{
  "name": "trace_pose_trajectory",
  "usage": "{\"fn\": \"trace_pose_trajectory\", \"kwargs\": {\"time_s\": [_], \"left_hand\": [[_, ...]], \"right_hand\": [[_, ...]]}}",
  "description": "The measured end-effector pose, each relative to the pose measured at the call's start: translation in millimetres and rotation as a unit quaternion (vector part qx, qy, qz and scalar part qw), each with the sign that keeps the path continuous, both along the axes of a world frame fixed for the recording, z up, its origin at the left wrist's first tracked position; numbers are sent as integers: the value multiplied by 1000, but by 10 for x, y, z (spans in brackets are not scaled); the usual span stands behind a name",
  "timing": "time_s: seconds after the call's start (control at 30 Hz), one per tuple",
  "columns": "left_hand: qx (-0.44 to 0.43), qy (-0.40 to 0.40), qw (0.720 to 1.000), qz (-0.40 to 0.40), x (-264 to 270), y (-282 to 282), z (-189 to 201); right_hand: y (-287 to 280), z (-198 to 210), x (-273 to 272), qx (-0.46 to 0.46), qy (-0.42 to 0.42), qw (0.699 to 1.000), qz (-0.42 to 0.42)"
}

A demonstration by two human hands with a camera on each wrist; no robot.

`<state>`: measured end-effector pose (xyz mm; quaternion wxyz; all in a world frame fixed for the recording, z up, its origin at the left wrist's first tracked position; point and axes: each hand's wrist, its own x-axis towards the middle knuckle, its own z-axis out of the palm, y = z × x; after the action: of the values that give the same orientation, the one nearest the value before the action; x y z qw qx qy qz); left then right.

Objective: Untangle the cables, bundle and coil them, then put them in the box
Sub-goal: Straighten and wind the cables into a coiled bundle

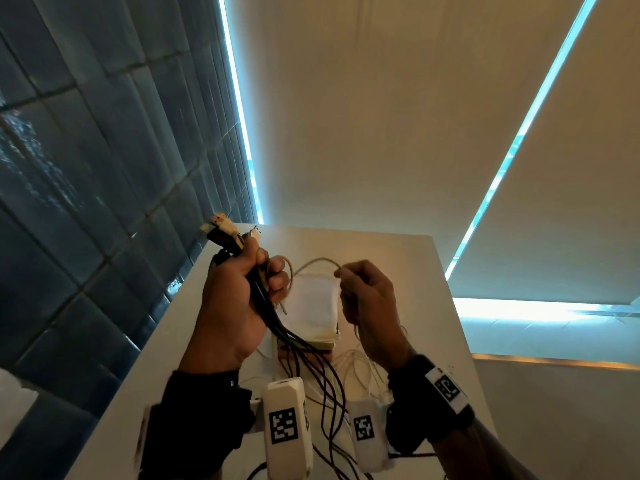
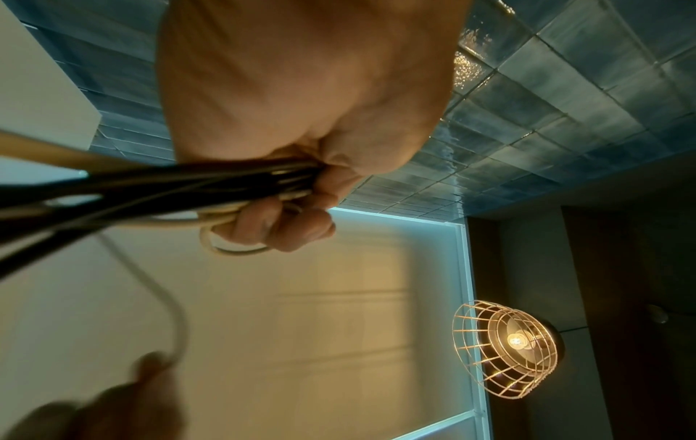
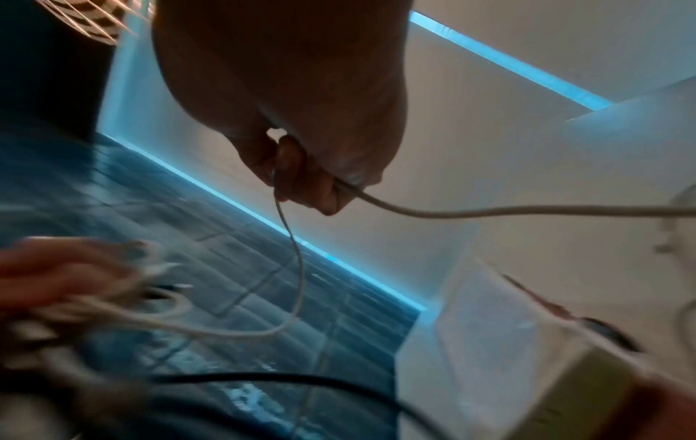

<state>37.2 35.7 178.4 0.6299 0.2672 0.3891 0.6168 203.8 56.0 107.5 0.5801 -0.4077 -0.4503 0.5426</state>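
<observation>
My left hand (image 1: 242, 292) grips a bundle of black and white cables (image 1: 266, 306) in its fist above the table. Their plugs (image 1: 225, 232) stick out above the thumb, and the loose ends hang down toward my wrists. The left wrist view shows the fingers curled round the cable bundle (image 2: 226, 184). My right hand (image 1: 363, 299) pinches a white cable (image 1: 315, 263) that arcs over from the left fist. In the right wrist view that white cable (image 3: 452, 212) runs out of the pinch. A white box (image 1: 311, 313) lies on the table behind both hands.
The white table (image 1: 398, 258) runs away from me, with a blue tiled wall (image 1: 86, 168) along its left side and pale blinds behind. Black and white cable ends (image 1: 332, 393) trail over the table near my wrists. A wire-cage lamp (image 2: 506, 348) hangs nearby.
</observation>
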Motion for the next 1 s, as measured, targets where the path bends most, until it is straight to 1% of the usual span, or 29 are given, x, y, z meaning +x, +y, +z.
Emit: {"fn": "trace_pose_trajectory", "kwargs": {"time_s": [0.07, 0.1, 0.2, 0.33, 0.43, 0.6, 0.73, 0.8, 0.9, 1.0], "left_hand": [[-10, 8, 1000, 8, 32, 8, -19], [-16, 7, 1000, 12, 40, 11, -23], [-17, -10, 1000, -2, 35, 23, -23], [4, -74, 997, -13, 13, -2, 14], [33, -114, 993, -4, -1, 4, 46], [54, -85, 995, 7, -75, 24, 26], [59, -64, 996, -7, -41, 15, -28], [66, -54, 996, -12, -45, 20, -36], [73, -57, 995, -22, -75, 20, -40], [84, -63, 994, -40, -126, 13, -13]], "right_hand": [[-87, 206, -87, 61, 30, 996, 53], [-134, 278, -127, 84, 32, 993, 81], [-223, 346, -218, 115, 7, 985, 132], [-240, 178, -252, 57, -11, 986, 156], [-204, -33, -219, 4, -37, 988, 148], [-154, -327, -105, -62, -72, 986, 137], [-123, -400, -93, -72, -87, 981, 158], [-118, -418, -63, -76, -78, 979, 174], [-129, -463, -25, -97, -79, 972, 199], [-124, -597, 34, -142, -95, 968, 183]]}}
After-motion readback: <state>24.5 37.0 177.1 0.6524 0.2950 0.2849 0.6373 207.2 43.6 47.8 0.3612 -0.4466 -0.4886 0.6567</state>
